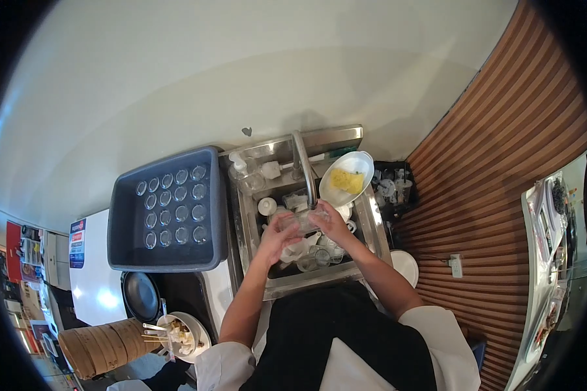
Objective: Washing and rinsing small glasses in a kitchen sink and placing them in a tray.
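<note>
My left hand [280, 236] and my right hand [330, 223] hold a clear drinking glass [303, 222] between them, lying sideways under the metal faucet [307, 171]. Below them the steel sink [382, 239] holds white teapots and cups and several clear glasses [318, 258]. A white oval dish [332, 196] with a yellow sponge [346, 181] rests at the sink's back right corner. A clear pump bottle [247, 177] stands at the back left corner, beside a white-headed brush [271, 169].
Left of the sink, a grey plastic tub [223, 210] holds rows of clear glasses [181, 213]. Nearer me are a black pan [142, 295], bamboo steamers [106, 346] and a bowl of food scraps [182, 335]. A black crate of cups [393, 188] stands at right.
</note>
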`<state>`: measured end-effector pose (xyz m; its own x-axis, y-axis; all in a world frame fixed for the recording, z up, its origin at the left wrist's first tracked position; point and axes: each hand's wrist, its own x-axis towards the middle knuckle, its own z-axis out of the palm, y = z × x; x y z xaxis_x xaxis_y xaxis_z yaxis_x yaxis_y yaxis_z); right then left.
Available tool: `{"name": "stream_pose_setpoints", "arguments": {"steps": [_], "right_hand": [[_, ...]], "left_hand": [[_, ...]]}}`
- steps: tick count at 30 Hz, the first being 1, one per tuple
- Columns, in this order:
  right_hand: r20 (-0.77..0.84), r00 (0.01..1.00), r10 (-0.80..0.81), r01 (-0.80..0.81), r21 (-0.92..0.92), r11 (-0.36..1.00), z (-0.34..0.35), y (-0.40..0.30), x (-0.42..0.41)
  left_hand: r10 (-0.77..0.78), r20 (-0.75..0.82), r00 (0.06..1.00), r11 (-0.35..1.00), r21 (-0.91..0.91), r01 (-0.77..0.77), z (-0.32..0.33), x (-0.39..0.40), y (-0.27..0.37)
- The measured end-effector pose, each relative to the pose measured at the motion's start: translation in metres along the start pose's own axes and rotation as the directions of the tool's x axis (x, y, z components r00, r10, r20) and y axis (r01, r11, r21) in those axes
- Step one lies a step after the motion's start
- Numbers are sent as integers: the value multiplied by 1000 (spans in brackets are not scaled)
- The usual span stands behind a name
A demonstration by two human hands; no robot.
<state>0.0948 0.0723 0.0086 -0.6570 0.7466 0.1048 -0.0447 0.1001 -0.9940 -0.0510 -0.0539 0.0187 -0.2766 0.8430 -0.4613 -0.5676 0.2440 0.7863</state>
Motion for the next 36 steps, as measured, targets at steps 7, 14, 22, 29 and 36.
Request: {"name": "stream_pose_setpoints", "arguments": {"steps": [7,14,22,29,36], "right_hand": [[246,889,386,-294,-340,893,3,40,21],[414,855,311,168,-790,590,53,58,40],[-165,981,105,-195,-849,491,58,173,66],[-374,927,16,-351,-856,380,75,138,74],[-415,860,296,-506,-624,595,54,166,76]], "left_hand": [[561,46,827,209,958,-195,13,-41,104],[628,-51,776,150,987,-56,-34,-95,181],[733,-459,502,574,813,-95,-144,-149,264],[567,-759,321,764,630,140,-303,-155,278],[468,-818,333,720,572,393,-369,-88,243]]}}
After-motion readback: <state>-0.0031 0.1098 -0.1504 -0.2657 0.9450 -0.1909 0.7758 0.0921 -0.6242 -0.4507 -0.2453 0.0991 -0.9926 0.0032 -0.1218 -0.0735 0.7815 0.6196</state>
